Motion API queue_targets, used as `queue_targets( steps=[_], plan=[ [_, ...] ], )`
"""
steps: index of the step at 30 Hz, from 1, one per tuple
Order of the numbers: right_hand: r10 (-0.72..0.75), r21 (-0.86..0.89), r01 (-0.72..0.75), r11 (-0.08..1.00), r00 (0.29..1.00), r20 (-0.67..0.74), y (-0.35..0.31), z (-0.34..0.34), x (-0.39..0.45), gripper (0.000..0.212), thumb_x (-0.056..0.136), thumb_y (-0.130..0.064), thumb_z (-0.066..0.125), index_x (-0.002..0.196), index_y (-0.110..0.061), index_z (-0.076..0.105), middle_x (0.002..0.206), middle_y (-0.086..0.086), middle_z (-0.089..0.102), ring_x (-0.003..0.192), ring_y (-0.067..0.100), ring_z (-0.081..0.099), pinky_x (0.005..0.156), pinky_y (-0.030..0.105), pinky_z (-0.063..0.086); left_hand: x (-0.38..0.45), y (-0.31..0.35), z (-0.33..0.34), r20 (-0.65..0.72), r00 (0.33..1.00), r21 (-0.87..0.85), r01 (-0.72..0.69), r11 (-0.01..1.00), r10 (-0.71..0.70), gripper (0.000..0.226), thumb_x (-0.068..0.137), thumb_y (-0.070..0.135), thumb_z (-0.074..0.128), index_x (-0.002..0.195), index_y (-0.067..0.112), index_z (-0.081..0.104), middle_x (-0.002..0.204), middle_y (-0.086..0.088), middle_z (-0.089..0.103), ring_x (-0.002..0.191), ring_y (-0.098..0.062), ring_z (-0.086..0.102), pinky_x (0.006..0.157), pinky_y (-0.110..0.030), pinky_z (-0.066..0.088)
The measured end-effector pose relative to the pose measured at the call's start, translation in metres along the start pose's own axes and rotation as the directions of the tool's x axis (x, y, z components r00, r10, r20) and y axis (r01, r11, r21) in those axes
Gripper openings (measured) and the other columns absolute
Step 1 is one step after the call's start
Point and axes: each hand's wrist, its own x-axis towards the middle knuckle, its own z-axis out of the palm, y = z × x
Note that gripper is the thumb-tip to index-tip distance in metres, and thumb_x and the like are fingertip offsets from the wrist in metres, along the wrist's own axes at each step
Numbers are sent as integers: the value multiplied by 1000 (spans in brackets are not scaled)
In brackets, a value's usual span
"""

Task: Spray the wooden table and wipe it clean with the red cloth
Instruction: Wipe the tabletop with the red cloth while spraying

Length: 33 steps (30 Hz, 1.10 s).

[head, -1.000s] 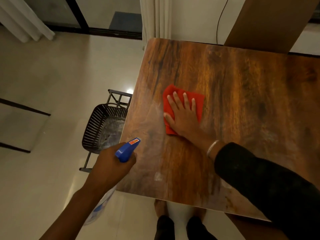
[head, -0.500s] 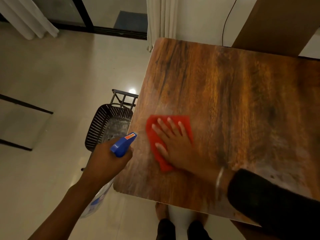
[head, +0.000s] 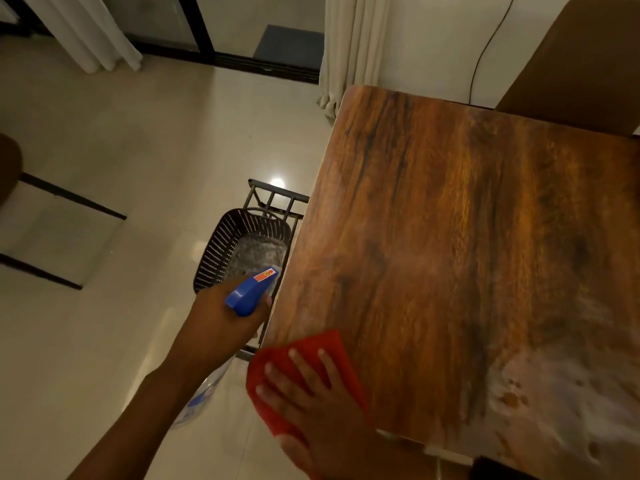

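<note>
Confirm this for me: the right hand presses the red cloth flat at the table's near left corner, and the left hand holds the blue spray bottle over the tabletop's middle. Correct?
Not quite. In the head view the left hand holds the blue spray bottle off the table's left edge, above the floor by the dark basket. The right hand does press the red cloth flat at the near left corner.

One head-worn wide-angle view looks steeply down from above the near left corner of the wooden table (head: 467,244), close over it. It faces forward toward the curtains (head: 349,46), taking in the pale floor (head: 121,168) at left
</note>
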Motion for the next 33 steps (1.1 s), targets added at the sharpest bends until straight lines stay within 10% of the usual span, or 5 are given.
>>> queue_targets(
  steps=[6,14,23,27,33],
  plan=[
    [-134,38,134,990,991,-6,57,-19,41,68,109,-60,32,169,-38,7,178,-5,-2,164,28,-4,127,57,-9,4,-13,5,23,999,-13,32,999,-32,18,87,21,68,80,6,62,68,-17,68,63,-31,68,59,-27,54],
    [468,133,-458,879,882,-61,255,-82,184,63,108,-55,12,168,-36,11,178,0,7,163,31,7,125,66,15,15,-13,-3,39,998,-54,45,997,-43,25,82,36,68,95,15,68,77,-6,73,71,-23,70,73,-41,59],
    [26,100,-30,995,999,40,31,-20,51,83,98,-75,35,168,-37,13,178,-2,-3,158,50,9,115,78,24,57,-3,-16,-28,999,-76,19,997,-21,15,87,18,67,83,6,61,67,-15,63,57,-21,59,58,-24,46],
    [-118,128,106,986,989,90,66,-28,55,80,101,-76,33,168,-43,3,177,-10,-11,161,43,-6,121,77,6,72,3,-12,-8,1000,-68,-1,998,1,17,87,20,67,80,7,59,60,-6,57,52,-14,54,58,-21,40],
    [370,164,-358,919,928,-45,250,-74,182,70,104,-74,18,167,-45,5,177,-9,-7,161,39,-11,122,75,2,81,-4,-19,3,997,-69,79,994,-79,15,85,21,70,83,12,57,70,-8,63,64,-21,61,69,-32,50]
  ],
)
